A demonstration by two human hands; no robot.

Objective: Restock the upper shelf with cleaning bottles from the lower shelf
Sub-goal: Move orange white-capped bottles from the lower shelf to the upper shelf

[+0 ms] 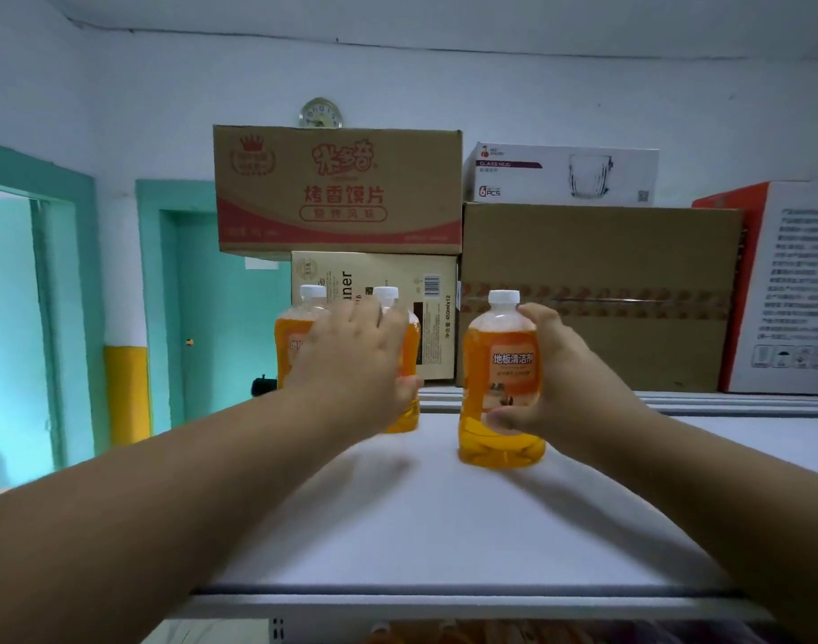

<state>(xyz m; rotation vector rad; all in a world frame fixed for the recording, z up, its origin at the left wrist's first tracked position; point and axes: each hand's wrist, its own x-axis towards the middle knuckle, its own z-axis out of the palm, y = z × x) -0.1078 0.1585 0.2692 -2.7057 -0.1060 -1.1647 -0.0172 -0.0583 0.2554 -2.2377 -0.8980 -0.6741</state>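
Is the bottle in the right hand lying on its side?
No, the bottle stands upright on the white shelf, cap up, gripped by the right hand.

Three cleaner bottles stand on the shelf (444, 527): two (300, 337) (409, 360) far left, one (502, 388) right; cardboard boxes (597, 295) behind.

Two bare forearms, no sleeves, left hand (351, 360) and right hand (553, 369) ungloved, short fingernails

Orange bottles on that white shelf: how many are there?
3. One in the right hand, standing on the shelf; two behind the left hand, at far left and beside it. More may be hidden.
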